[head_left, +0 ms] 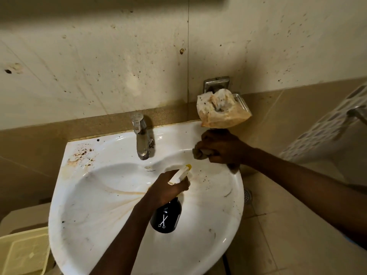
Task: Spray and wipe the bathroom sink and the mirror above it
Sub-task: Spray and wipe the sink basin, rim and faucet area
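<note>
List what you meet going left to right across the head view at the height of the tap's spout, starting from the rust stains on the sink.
Rust stains → tap → cloth → right hand

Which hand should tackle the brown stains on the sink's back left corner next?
Left, probably. The left hand holds the spray bottle over the sink, nearer those stains. The right hand grips a cloth at the far right rim.
</note>
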